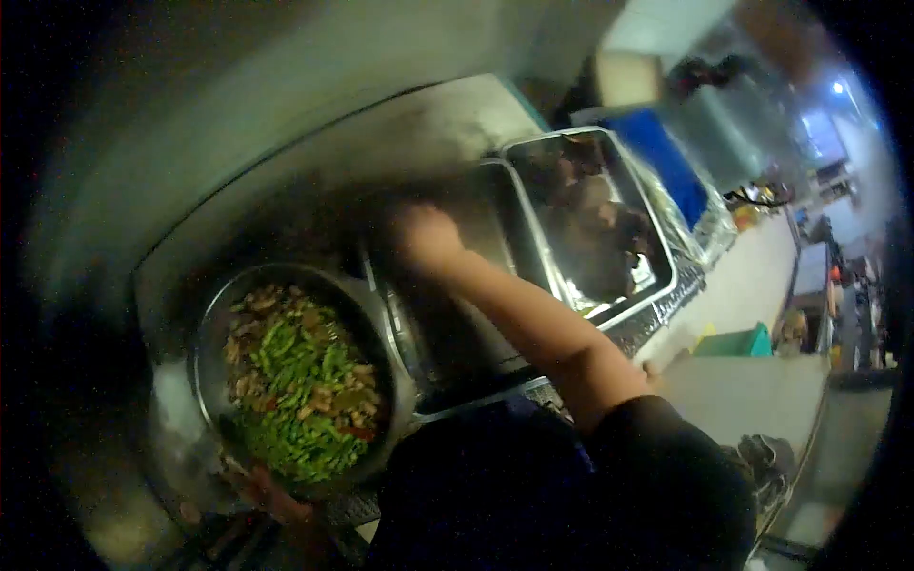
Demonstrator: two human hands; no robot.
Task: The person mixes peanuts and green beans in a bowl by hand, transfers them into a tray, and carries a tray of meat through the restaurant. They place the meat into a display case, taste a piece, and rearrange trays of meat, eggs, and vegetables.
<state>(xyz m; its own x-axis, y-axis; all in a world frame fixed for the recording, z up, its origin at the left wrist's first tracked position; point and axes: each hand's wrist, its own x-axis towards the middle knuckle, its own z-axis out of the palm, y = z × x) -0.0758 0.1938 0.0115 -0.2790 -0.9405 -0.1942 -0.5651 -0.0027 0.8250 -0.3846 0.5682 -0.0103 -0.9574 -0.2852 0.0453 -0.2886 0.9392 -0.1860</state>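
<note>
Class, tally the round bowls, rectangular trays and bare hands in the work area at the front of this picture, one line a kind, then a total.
Round bowls: 1 (food bowl)
Rectangular trays: 2 (middle tray, far tray)
Bare hands: 2 (left hand, right hand)
Total: 5

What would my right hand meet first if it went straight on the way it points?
Probably the grey panel behind the metal surface. The right hand is blurred and the area past it dark, so its height and anything nearer are unclear.
</note>
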